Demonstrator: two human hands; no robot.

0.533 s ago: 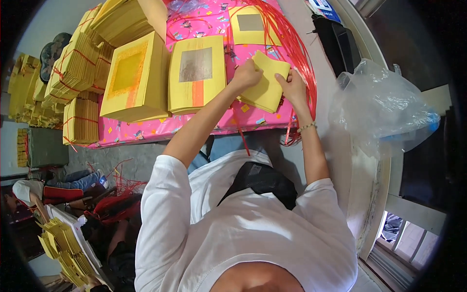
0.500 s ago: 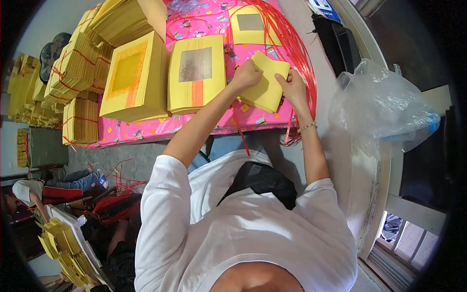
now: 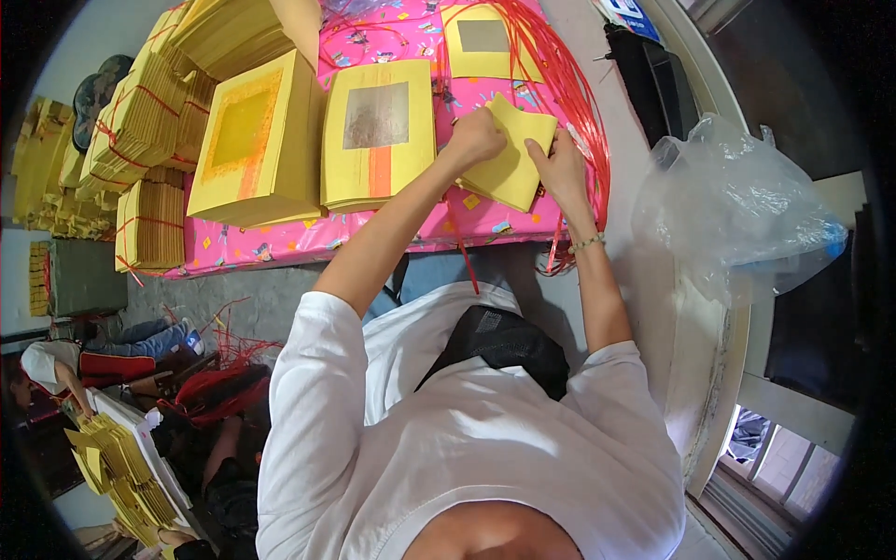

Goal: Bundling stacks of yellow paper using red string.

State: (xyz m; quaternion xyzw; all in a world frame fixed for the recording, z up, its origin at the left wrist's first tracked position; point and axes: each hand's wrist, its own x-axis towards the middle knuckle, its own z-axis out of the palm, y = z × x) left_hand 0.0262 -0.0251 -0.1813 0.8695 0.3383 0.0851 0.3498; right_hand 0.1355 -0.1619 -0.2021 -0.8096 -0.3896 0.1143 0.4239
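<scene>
A thin sheaf of yellow paper (image 3: 511, 171), bent along its upper part, lies over the pink patterned tablecloth (image 3: 308, 241) between my hands. My left hand (image 3: 477, 139) is closed on its upper left edge, fingers curled. At the right edge my right hand (image 3: 562, 170) pinches it, thumb on top and the other fingers mostly hidden behind. Left of my hands stands a yellow paper stack (image 3: 411, 168) with a silver square and an orange stripe. Red plastic strands (image 3: 590, 112) hang in a bundle beyond my right hand, and a red strip (image 3: 467, 254) dangles off the table edge.
A taller yellow stack (image 3: 303, 149) with a gold square stands farther left, beside paper bundles (image 3: 147, 117) tied in red. Another silver-square sheaf (image 3: 467, 61) lies at the back. A clear plastic bag (image 3: 737, 205) and black pouch (image 3: 649, 84) are at right. People work at lower left.
My hands keep their hold on the yellow paper with barely any movement. The whole view has shifted very slightly.
</scene>
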